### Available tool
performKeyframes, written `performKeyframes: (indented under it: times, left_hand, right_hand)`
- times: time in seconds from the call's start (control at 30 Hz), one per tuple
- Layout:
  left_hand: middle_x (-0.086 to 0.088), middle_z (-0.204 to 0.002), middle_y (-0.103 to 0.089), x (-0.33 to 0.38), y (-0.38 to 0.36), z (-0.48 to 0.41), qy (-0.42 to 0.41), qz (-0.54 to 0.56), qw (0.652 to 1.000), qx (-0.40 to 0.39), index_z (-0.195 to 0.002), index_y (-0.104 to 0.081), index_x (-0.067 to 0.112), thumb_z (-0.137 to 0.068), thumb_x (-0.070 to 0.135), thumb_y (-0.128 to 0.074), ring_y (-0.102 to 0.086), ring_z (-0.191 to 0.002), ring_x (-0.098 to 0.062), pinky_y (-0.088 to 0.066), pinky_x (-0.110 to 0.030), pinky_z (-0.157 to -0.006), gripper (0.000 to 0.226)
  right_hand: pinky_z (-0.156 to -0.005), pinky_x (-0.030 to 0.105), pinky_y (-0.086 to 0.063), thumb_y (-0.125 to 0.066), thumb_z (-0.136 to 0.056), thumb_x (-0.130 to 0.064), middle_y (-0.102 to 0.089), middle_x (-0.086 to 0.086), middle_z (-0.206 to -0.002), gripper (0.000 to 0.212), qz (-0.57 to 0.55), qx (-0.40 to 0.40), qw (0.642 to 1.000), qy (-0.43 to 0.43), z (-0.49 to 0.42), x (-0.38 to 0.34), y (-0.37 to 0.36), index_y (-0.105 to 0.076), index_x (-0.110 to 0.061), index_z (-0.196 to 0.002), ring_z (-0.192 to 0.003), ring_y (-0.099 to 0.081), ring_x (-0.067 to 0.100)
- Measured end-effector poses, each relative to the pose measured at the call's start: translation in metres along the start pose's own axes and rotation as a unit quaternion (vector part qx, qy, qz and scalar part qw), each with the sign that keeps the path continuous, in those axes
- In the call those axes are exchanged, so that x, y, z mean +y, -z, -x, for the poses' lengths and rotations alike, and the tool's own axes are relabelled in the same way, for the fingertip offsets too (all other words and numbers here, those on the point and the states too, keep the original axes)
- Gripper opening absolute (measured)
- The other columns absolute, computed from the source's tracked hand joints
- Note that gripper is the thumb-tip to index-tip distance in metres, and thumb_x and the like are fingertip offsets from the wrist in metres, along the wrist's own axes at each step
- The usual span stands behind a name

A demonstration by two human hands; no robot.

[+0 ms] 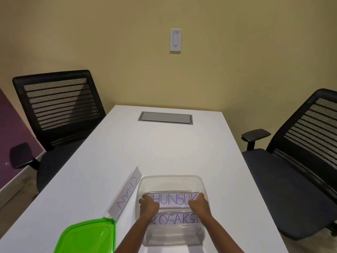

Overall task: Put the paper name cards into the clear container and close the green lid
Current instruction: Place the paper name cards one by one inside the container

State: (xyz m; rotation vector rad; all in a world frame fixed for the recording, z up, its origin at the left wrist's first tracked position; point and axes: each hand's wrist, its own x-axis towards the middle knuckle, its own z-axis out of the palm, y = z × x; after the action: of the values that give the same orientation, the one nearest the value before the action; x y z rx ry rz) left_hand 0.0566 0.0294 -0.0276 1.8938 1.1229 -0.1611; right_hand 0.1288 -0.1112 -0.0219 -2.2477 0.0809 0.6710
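Observation:
A clear container (170, 179) stands open near the table's front edge. Inside it lie two name cards: one reading PHUNSUK (173, 200) in the middle and one reading KOSAKSI (174, 220) nearer to me. My left hand (148, 204) grips the left end of the PHUNSUK card and my right hand (199, 204) grips its right end, both inside the container. A third card reading CHAN (125, 195) lies on the table just left of the container. The green lid (89, 236) rests on the table at the front left, off the container.
The white table (164, 148) has a grey cable hatch (165, 117) at its far end. Black mesh office chairs stand at the left (58, 108) and right (300, 154) sides. A wall switch (175, 40) is on the beige wall ahead.

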Motion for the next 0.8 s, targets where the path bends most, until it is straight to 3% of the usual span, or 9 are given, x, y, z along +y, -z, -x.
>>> performKeyframes:
  times: [0.13,0.27,0.4,0.5,0.67,0.8]
  left_hand:
    - [-0.026,-0.144,-0.030,-0.002,-0.001,-0.003,-0.004,-0.005,1.000,-0.002,-0.140,-0.024,-0.006,-0.092,0.001,-0.045,-0.050,-0.123,-0.034,-0.047,-0.032,-0.098,0.053]
    - [-0.027,-0.145,-0.030,-0.002,-0.004,-0.002,-0.003,-0.009,1.000,-0.002,-0.141,-0.021,-0.008,-0.092,0.001,-0.045,-0.048,-0.125,-0.034,-0.046,-0.032,-0.099,0.055]
    - [-0.027,-0.145,-0.031,-0.001,-0.004,-0.001,-0.005,-0.008,1.000,-0.001,-0.141,-0.021,-0.010,-0.092,0.001,-0.043,-0.047,-0.127,-0.034,-0.045,-0.032,-0.100,0.055]
    - [-0.025,-0.145,-0.029,0.003,-0.004,0.000,-0.011,-0.006,1.000,0.002,-0.142,-0.021,-0.009,-0.093,0.002,-0.042,-0.047,-0.127,-0.034,-0.045,-0.033,-0.101,0.054]
    - [-0.022,-0.150,-0.024,-0.010,0.009,0.018,-0.071,-0.004,0.997,0.003,-0.142,-0.027,-0.003,-0.095,0.006,-0.037,-0.043,-0.130,-0.032,-0.040,-0.032,-0.105,0.049]
    - [-0.015,-0.145,-0.041,-0.013,0.012,0.028,-0.154,0.035,0.987,0.030,-0.136,-0.044,0.002,-0.094,0.000,-0.039,-0.045,-0.132,-0.024,-0.035,-0.026,-0.109,0.042]
  right_hand:
    - [-0.076,0.024,-0.040,-0.049,-0.088,-0.009,-0.056,0.019,-0.124,0.044,-0.001,0.000,1.000,-0.001,-0.004,0.002,0.000,-0.038,0.004,-0.129,-0.100,-0.054,0.026]
    - [-0.077,0.029,-0.044,-0.049,-0.088,-0.010,-0.055,0.014,-0.107,0.039,-0.006,-0.001,1.000,-0.006,-0.006,0.003,-0.001,-0.044,0.005,-0.123,-0.093,-0.050,0.022]
    - [-0.077,0.026,-0.041,-0.049,-0.087,-0.011,-0.058,0.017,-0.118,0.038,0.002,0.002,1.000,-0.003,-0.006,0.004,-0.001,-0.044,0.002,-0.123,-0.104,-0.056,0.028]
    - [-0.078,0.026,-0.043,-0.046,-0.087,-0.008,-0.059,0.017,-0.117,0.034,-0.004,0.013,1.000,0.008,-0.007,0.004,-0.002,-0.046,0.000,-0.120,-0.092,-0.052,0.023]
    - [-0.093,0.025,-0.043,-0.040,-0.092,-0.004,-0.059,0.016,-0.129,0.038,-0.029,0.067,0.992,0.104,0.021,0.000,-0.009,-0.051,-0.002,-0.129,-0.117,-0.055,0.029]
    - [-0.083,0.020,-0.044,-0.045,-0.091,0.002,-0.068,0.015,-0.114,0.029,-0.054,0.078,0.982,0.161,0.028,-0.001,-0.014,-0.064,0.000,-0.111,-0.100,-0.061,0.022]
